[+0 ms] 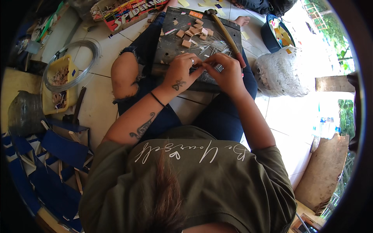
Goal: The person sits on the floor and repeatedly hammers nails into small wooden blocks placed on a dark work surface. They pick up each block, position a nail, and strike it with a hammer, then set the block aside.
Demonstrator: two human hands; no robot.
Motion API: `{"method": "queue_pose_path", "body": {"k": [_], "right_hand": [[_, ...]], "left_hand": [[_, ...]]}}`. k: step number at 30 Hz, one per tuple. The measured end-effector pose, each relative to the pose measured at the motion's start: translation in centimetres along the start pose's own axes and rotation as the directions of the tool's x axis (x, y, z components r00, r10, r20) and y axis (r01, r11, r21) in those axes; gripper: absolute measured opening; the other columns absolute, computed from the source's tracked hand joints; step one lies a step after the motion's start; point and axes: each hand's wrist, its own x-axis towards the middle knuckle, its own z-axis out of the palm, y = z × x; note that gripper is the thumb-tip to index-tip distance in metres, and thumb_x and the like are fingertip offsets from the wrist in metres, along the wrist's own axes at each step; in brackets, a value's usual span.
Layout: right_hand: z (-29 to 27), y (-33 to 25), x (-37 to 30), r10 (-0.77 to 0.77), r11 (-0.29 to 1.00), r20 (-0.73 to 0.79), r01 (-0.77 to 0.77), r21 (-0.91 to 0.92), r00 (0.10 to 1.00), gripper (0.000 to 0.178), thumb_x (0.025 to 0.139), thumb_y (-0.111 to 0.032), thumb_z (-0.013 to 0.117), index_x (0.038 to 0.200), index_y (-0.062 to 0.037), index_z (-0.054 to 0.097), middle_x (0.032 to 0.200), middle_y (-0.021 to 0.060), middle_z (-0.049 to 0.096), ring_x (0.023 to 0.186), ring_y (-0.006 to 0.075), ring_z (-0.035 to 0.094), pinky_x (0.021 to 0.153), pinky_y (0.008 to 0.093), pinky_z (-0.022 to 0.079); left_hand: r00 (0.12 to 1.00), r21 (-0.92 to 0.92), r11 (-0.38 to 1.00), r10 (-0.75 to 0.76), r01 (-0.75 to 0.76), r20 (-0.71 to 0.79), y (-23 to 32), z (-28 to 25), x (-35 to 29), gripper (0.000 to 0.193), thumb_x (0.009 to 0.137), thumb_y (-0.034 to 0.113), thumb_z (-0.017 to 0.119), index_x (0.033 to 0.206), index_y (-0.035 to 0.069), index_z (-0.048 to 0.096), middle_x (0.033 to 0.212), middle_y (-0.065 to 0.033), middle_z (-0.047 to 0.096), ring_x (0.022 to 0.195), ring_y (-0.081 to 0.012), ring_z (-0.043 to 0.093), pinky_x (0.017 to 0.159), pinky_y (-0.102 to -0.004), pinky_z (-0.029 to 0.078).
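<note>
My left hand (pixel 182 72) and my right hand (pixel 226 73) meet over the near edge of a dark work board (pixel 169 42). Thumb and fingers of both are pinched together at the fingertips. Whatever sits between them is too small to make out. Just beyond my fingers lies a loose pile of thin, straight metal wire pieces (pixel 213 47). Farther back are several small wooden blocks (pixel 195 32), scattered and partly stacked. A hammer (pixel 227 33) with a wooden handle rests along the board's right side, its head at the far edge. An orange piece (pixel 196 14) lies nearby.
On the left, a wire coil (pixel 96 52) leans over a yellow basket (pixel 70 101) of wooden bits. Blue pieces (pixel 64 143) pile up lower left. A cardboard box (pixel 130 17) stands far left; a dark tub (pixel 268 40) and plastic-wrapped bundle (pixel 279 73) stand right. Another person's foot (pixel 243 20) shows behind.
</note>
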Motion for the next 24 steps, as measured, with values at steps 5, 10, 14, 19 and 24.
{"method": "queue_pose_path", "body": {"k": [5, 10, 14, 19, 24], "right_hand": [[-3.3, 4.0, 1.8, 0.25, 0.928, -0.239, -0.302, -0.219, 0.938, 0.037, 0.086, -0.034, 0.072, 0.104, -0.0026, 0.068, 0.098, 0.0148, 0.068, 0.093, 0.0306, 0.066, 0.08, 0.039, 0.052], [-4.0, 8.3, 3.3, 0.367, 0.632, -0.116, -0.339, -0.697, 0.923, 0.044, 0.092, -0.035, 0.061, 0.123, -0.0032, 0.056, 0.114, 0.0212, 0.063, 0.103, 0.0392, 0.063, 0.088, 0.0475, 0.051], [-3.3, 10.5, 3.9, 0.442, 0.621, -0.024, -0.325, -0.713, 0.897, 0.036, 0.094, -0.028, 0.057, 0.12, -0.0022, 0.056, 0.112, 0.0234, 0.064, 0.098, 0.0395, 0.065, 0.087, 0.0469, 0.052], [-3.9, 8.6, 1.9, 0.287, 0.884, -0.166, -0.328, -0.334, 0.943, 0.03, 0.097, -0.024, 0.053, 0.115, -0.0004, 0.056, 0.088, 0.0171, 0.066, 0.079, 0.0294, 0.068, 0.07, 0.0391, 0.054], [-6.3, -0.8, -6.6, 0.588, 0.667, 0.155, -0.584, 0.463, 0.794, 0.035, 0.104, -0.022, 0.045, 0.134, -0.0047, 0.052, 0.078, 0.0035, 0.058, 0.05, 0.0066, 0.048, 0.046, 0.02, 0.037]], "left_hand": [[0.999, -0.025, 0.999, 0.032, -0.033, -0.036, 0.1, 0.3, -0.2, 0.008, 0.081, 0.006, 0.071, 0.079, 0.001, 0.064, 0.077, -0.0105, 0.062, 0.076, -0.0309, 0.061, 0.07, -0.039, 0.048], [0.997, -0.012, 0.998, 0.062, -0.063, -0.052, 0.2, 0.6, -0.2, 0.008, 0.081, 0.004, 0.07, 0.078, 0.001, 0.063, 0.077, -0.0104, 0.061, 0.076, -0.0304, 0.061, 0.069, -0.0386, 0.049], [0.996, 0.001, 0.998, 0.07, -0.07, -0.057, 0.3, 0.6, -0.4, 0.007, 0.081, 0.003, 0.069, 0.077, 0.002, 0.063, 0.077, -0.0102, 0.06, 0.076, -0.0301, 0.061, 0.069, -0.0384, 0.049], [0.996, 0.032, 0.996, 0.086, -0.085, -0.027, 0.2, 0.4, -0.3, 0.008, 0.084, 0.004, 0.069, 0.08, -0.001, 0.064, 0.08, -0.0115, 0.062, 0.075, -0.0283, 0.063, 0.068, -0.0358, 0.05], [0.997, -0.006, 0.998, 0.068, -0.068, -0.037, 0.1, 0.5, -0.4, 0.008, 0.083, 0.003, 0.068, 0.079, 0.0, 0.062, 0.079, -0.0113, 0.061, 0.077, -0.0305, 0.061, 0.069, -0.0384, 0.049]]}}
